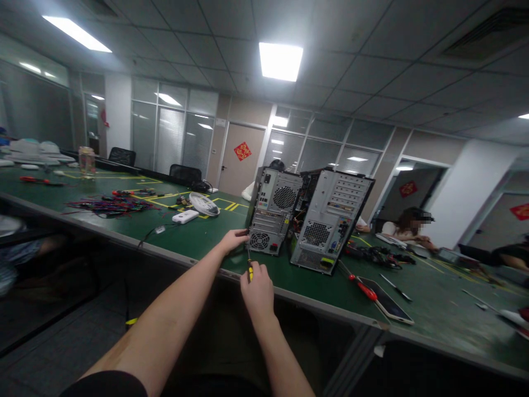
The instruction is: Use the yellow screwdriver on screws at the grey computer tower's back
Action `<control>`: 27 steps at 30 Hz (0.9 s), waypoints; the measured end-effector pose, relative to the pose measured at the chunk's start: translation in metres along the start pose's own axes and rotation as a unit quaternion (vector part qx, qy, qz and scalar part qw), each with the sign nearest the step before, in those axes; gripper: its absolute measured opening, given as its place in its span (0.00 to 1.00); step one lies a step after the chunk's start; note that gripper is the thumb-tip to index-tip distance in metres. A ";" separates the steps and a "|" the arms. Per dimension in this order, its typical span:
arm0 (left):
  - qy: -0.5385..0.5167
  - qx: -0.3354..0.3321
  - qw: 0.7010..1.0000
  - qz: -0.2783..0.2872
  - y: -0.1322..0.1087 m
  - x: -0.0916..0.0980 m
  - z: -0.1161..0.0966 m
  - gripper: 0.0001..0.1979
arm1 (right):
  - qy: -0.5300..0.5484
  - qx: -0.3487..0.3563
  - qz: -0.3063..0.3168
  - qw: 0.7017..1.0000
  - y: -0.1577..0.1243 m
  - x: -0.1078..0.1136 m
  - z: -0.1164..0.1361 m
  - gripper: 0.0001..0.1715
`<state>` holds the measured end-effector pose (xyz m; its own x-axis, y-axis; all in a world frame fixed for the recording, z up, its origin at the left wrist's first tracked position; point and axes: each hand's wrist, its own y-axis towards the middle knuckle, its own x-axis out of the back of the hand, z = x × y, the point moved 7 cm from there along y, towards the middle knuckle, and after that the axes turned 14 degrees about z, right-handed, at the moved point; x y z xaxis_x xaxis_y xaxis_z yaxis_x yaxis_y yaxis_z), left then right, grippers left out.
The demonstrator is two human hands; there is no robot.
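Observation:
A computer tower stands upright on the green table, its rear panel with fan grilles and ports facing me. At its lower left edge is my left hand, fingers closed and pressed together against the case; what lies between them is too small to make out. My right hand is wrapped round a yellow and black screwdriver just below. The screwdriver's shaft points up toward the tower's lower left rear corner. Whether its tip touches a screw cannot be seen.
A second tower stands close on the right. Beyond it lie a red-handled screwdriver, a phone and dark cables. Leftward are a white power strip and tangled wires. A person sits at right.

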<state>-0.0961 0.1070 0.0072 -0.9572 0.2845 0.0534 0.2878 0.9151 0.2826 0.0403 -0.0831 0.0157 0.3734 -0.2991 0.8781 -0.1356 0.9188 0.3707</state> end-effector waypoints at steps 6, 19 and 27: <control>0.003 -0.002 1.000 0.000 0.000 0.000 0.000 0.38 | -0.004 0.000 -0.016 1.000 -0.003 -0.006 -0.004 0.14; -0.004 -0.013 1.000 0.000 0.003 0.002 0.003 0.38 | -0.017 -0.008 -0.020 1.000 -0.003 -0.007 -0.004 0.13; -0.007 -0.012 1.000 -0.002 0.003 0.000 0.002 0.37 | -0.016 -0.012 -0.015 1.000 -0.003 -0.006 -0.003 0.12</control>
<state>-0.0957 0.1099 0.0061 -0.9579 0.2843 0.0397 0.2825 0.9093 0.3055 0.0416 -0.0829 0.0082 0.3466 -0.3354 0.8760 -0.1015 0.9150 0.3905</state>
